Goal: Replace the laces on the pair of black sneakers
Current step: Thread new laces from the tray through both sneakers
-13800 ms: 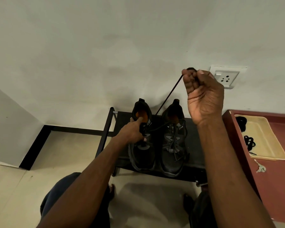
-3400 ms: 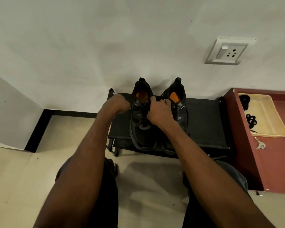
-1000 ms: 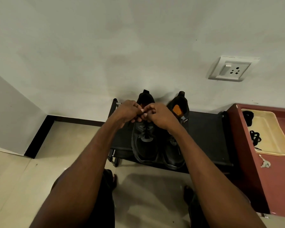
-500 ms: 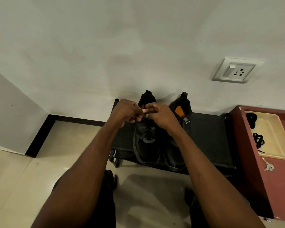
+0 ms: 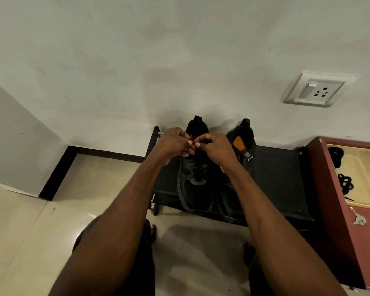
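Right hand (image 5: 217,149) hides the right sneaker's (image 5: 241,144) laces.

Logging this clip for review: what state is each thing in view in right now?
Left hand: fingers curled, pinching lace ends.
Right hand: likewise.
Left black sneaker: laced, on black rack.
Right black sneaker: lacing hidden by the arm.
Beige plastic tray: holding loose black laces.

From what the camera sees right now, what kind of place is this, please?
Probably a corner of a home, perhaps an entryway: a low black shoe rack with black sneakers stands against a plain wall with a wall socket, on a tiled floor.
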`<state>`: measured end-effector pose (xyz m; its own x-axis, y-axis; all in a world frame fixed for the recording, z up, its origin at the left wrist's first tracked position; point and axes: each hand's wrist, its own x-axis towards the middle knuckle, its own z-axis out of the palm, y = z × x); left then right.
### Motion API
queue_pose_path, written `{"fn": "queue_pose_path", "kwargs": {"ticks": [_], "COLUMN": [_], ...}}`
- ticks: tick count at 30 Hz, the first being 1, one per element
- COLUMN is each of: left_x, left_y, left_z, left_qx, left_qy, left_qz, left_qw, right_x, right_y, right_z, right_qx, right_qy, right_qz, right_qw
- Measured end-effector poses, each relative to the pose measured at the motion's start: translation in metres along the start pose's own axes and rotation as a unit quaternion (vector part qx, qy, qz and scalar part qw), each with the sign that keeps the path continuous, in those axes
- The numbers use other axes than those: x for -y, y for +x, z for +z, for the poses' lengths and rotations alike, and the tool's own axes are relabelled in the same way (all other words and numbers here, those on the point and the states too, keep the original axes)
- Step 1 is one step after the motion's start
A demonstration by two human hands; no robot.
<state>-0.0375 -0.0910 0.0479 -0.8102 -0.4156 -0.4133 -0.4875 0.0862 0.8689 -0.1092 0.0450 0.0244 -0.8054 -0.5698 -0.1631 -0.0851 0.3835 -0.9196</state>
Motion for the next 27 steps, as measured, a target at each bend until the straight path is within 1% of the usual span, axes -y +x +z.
{"fn": "queue_pose_path", "kwargs": {"ticks": [2,4,5,7,8,9,10,11,12,13,14,15,16,17,18,19,22,24,26,27], "left_x": [0.004,0.008,0.013,0.020,0.024,0.026,0.025,0.028,0.027,0.028,0.029,0.029,0.028,0.028,0.032,0.031,0.039,0.037,0.035,0.034], "left_y": [0.005,0.009,0.014,0.022,0.025,0.025,0.021,0.016,0.016,0.018,0.019,0.017,0.023,0.024,0.023,0.021,0.026,0.024,0.020,0.018], "left_z": [0.003,0.005,0.004,0.005,0.005,0.003,0.008,0.013,0.012,0.010,0.011,0.014,0.017,0.018,0.019,0.017,0.016,0.015,0.015,0.015], "left_qx": [-0.012,-0.032,-0.056,-0.102,-0.103,-0.113,-0.123,-0.109,-0.109,-0.102,-0.105,-0.111,-0.112,-0.094,-0.099,-0.098,-0.056,-0.050,-0.052,-0.055], "left_qy": [0.006,0.004,0.002,0.000,0.008,-0.018,0.056,0.207,0.281,0.294,0.260,0.180,0.053,-0.049,-0.065,-0.059,0.043,0.058,0.028,0.016], "left_qz": [0.002,-0.003,-0.014,-0.032,-0.034,-0.056,-0.069,-0.037,-0.025,-0.016,-0.009,-0.027,-0.093,-0.102,-0.098,-0.111,-0.103,-0.101,-0.106,-0.108], "left_qw": [1.000,0.999,0.998,0.994,0.994,0.992,0.988,0.972,0.953,0.950,0.960,0.977,0.988,0.989,0.988,0.987,0.992,0.992,0.993,0.992], "right_x": [-0.001,-0.002,-0.005,-0.012,-0.015,-0.019,-0.021,-0.023,-0.024,-0.023,-0.022,-0.021,-0.020,-0.019,-0.018,-0.018,-0.015,-0.018,-0.019,-0.019], "right_y": [0.003,0.007,0.011,0.017,0.020,0.021,0.022,0.023,0.025,0.027,0.028,0.029,0.029,0.030,0.031,0.032,0.030,0.029,0.025,0.023], "right_z": [0.002,0.004,0.004,0.005,0.006,0.008,0.010,0.011,0.013,0.015,0.016,0.016,0.015,0.014,0.012,0.010,0.008,0.011,0.015,0.016], "right_qx": [0.006,-0.021,-0.041,-0.063,-0.065,-0.063,-0.059,-0.054,-0.048,-0.040,-0.029,-0.018,-0.007,0.002,0.011,0.020,0.048,0.022,-0.004,-0.014], "right_qy": [-0.011,-0.019,-0.051,-0.155,-0.197,-0.232,-0.264,-0.287,-0.299,-0.304,-0.309,-0.317,-0.317,-0.310,-0.298,-0.291,-0.278,-0.224,-0.164,-0.149], "right_qz": [-0.007,-0.006,-0.013,-0.042,-0.056,-0.066,-0.072,-0.076,-0.078,-0.074,-0.071,-0.070,-0.073,-0.070,-0.068,-0.069,-0.065,-0.038,-0.007,-0.006], "right_qw": [1.000,1.000,0.998,0.985,0.977,0.968,0.960,0.953,0.950,0.949,0.948,0.946,0.946,0.948,0.952,0.954,0.957,0.974,0.986,0.989]}}
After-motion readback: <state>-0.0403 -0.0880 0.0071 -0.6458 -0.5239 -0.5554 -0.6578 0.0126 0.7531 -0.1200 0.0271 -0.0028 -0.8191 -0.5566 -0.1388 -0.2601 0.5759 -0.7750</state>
